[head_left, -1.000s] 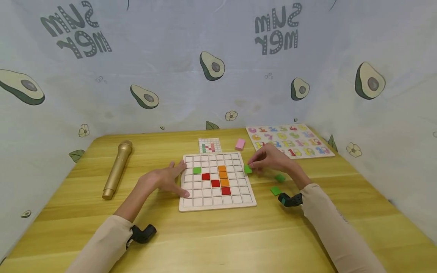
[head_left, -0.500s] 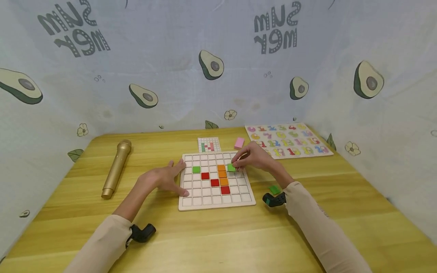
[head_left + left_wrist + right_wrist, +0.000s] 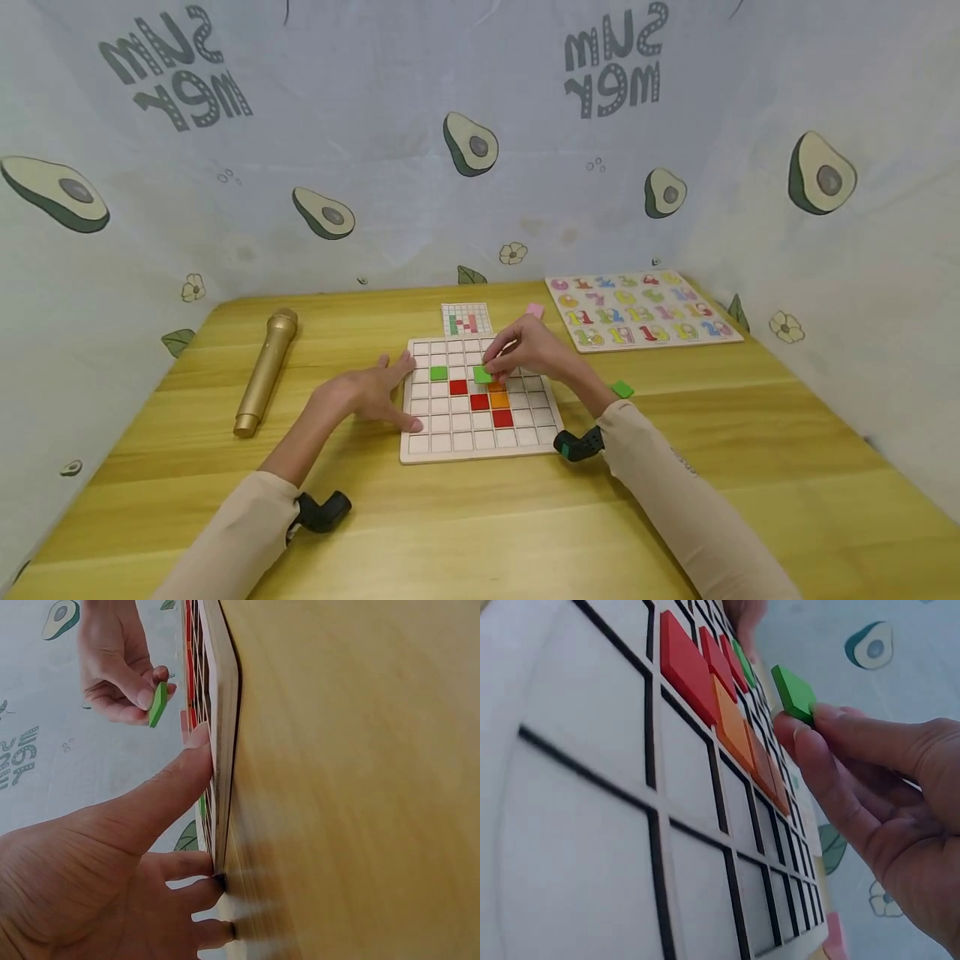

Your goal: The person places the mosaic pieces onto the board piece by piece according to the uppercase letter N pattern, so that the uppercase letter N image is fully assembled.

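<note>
A white grid board (image 3: pixel 442 443) lies on the table, with red tiles (image 3: pixel 458 387), orange tiles (image 3: pixel 499 401) and one green tile (image 3: pixel 438 373) in its squares. Between thumb and fingertips, my right hand (image 3: pixel 531 348) pinches a green square tile (image 3: pixel 793 693), raised above the grid. That hand hides part of the orange column in the head view. My left hand (image 3: pixel 367 393) rests at the board's left edge with fingers spread, its thumb (image 3: pixel 169 791) touching the top surface.
Behind the board lies a small pattern card (image 3: pixel 465 318), with a pink block (image 3: pixel 535 309) to its right. A number puzzle board (image 3: pixel 642 310) sits back right. A gold microphone (image 3: pixel 266 372) lies left. One loose green tile (image 3: pixel 622 389) shows beside the right forearm.
My right hand has carried the green tile leftward from the board's right edge to over the middle squares. The left hand has stayed at the left edge.
</note>
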### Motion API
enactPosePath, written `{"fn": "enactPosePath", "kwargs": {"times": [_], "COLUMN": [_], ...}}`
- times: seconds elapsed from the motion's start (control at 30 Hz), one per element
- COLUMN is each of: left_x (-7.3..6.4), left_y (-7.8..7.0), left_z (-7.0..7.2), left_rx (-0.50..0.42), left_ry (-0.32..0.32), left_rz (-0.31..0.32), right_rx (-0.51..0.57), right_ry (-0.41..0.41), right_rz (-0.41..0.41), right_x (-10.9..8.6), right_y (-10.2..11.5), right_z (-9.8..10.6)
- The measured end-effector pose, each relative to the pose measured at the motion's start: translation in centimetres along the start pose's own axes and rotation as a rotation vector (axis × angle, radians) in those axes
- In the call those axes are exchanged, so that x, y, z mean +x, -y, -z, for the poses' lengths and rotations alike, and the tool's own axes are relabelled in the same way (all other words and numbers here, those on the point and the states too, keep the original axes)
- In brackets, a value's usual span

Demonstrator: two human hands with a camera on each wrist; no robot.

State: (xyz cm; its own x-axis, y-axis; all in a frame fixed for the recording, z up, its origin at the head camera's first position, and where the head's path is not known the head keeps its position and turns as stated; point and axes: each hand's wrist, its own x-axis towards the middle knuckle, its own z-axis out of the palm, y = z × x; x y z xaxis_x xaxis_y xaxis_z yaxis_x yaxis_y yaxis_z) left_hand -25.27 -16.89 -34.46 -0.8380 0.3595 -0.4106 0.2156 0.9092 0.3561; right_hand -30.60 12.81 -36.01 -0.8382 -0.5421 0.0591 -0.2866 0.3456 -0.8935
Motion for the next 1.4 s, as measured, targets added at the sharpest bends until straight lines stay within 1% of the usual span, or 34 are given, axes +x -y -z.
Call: {"fn": "enactPosePath", "kwargs": {"times": [0.13,0.2,0.33,0.57,0.73,0.93,1.07,1.2,1.4], "left_x": [0.0,0.0,0.1,0.1,0.1,0.1,0.1,0.3,0.3], "left_y": [0.1,0.1,0.2,0.0,-0.1,-0.1,0.0,0.0,0.1], "left_z": [0.0,0.0,0.1,0.2,0.2,0.1,0.1,0.1,0.2], "left_rx": [-0.006,-0.005,-0.011,-0.010,-0.011,-0.003,0.005,0.004,0.004], "left_ry": [0.000,0.001,0.005,0.012,0.014,0.022,0.022,0.020,0.020], "left_rz": [0.005,0.005,0.009,0.015,0.014,0.014,0.014,0.018,0.018], "right_rx": [0.010,0.011,-0.005,-0.079,-0.110,-0.120,-0.152,-0.194,-0.203], "right_ry": [-0.015,-0.036,-0.071,-0.102,-0.121,-0.131,-0.140,-0.151,-0.153], "right_rz": [-0.052,-0.072,-0.084,-0.066,-0.070,-0.068,-0.086,-0.091,-0.065], "right_x": [0.8,1.2,1.8,2.5,2.7,3.0,3.2,3.3,3.4], "right_y": [0.6,0.9,1.1,1.2,1.3,1.3,1.3,1.4,1.5], "right_z": [-1.5,-2.1,-3.2,-4.4,-5.2,-5.9,-6.5,-6.8,-6.9]}}
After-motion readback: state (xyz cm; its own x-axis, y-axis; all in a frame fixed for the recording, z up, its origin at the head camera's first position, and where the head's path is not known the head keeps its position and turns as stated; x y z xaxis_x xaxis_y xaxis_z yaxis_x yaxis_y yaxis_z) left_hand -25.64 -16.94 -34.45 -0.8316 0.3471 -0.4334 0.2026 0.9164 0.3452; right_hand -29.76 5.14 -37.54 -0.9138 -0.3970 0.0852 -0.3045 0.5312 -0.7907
